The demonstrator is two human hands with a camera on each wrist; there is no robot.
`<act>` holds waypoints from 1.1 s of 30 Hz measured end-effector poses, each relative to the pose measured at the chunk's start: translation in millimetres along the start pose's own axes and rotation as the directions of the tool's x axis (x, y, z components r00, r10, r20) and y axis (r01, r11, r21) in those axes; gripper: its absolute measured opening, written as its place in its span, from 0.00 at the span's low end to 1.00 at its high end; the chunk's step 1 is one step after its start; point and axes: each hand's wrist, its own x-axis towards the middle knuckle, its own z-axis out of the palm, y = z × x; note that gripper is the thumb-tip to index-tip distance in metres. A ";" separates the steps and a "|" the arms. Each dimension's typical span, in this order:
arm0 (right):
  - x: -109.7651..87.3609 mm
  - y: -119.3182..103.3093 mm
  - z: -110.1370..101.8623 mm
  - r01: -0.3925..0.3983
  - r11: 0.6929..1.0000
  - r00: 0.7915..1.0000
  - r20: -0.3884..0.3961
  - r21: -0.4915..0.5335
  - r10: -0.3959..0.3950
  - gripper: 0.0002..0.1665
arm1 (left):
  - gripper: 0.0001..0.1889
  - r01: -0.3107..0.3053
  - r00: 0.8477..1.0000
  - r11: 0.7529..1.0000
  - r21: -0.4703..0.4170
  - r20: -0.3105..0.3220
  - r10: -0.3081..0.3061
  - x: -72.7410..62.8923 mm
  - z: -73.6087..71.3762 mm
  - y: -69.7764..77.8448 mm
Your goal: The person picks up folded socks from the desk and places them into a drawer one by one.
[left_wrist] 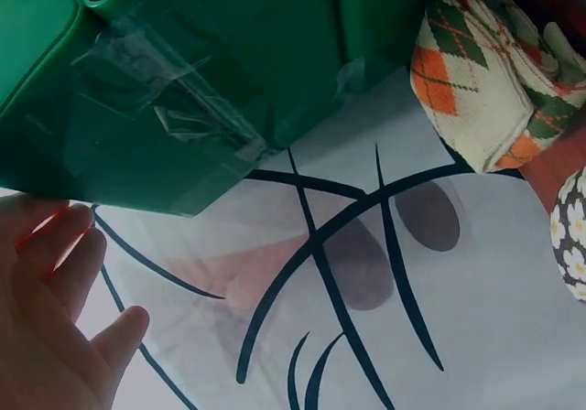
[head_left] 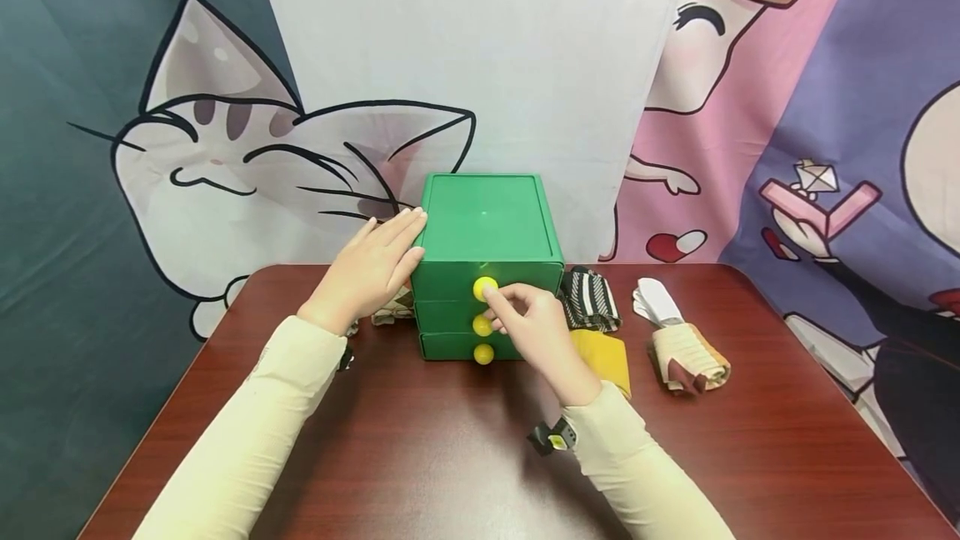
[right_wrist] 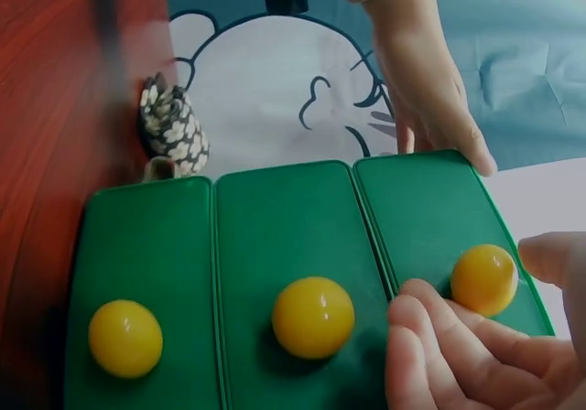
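A green cabinet (head_left: 483,219) with three stacked drawers stands at the back of the table, its drawer fronts flush. Each drawer bears a round yellow knob; the top knob (right_wrist: 484,280) sits between the thumb and fingers of my right hand (head_left: 532,323), which pinches it. Below it are the middle knob (right_wrist: 313,318) and the bottom knob (right_wrist: 125,339). My left hand (head_left: 371,265) rests with straight fingers against the cabinet's upper left edge. In the left wrist view its fingertips touch the green side, where clear tape (left_wrist: 197,99) is stuck.
Right of the cabinet lie black-and-white striped socks (head_left: 591,300), a yellow folded cloth (head_left: 602,359), a white bundle (head_left: 658,302) and a cream-brown roll (head_left: 688,357). On the left are argyle socks (left_wrist: 485,71) and a daisy-patterned roll (right_wrist: 174,131). A printed curtain (head_left: 480,48) hangs behind.
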 end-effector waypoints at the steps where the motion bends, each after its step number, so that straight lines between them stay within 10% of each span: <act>1: 0.4 -0.5 1.2 0.000 1.000 1.000 -0.020 -0.010 0.000 0.20 | 0.29 -0.002 1.000 1.000 -0.003 0.004 0.002 0.1 0.6 0.0; 17: -8.2 -1.3 7.3 0.079 0.995 0.986 -0.144 -0.062 -0.088 0.16 | 0.32 0.014 0.990 0.989 -0.144 0.138 0.006 3.1 -12.1 -4.3; 33: -58.1 -8.3 -2.5 0.107 0.991 0.992 -0.052 -0.086 -0.111 0.10 | 0.31 0.009 0.995 0.994 -0.105 0.103 0.002 2.1 -1.8 -3.6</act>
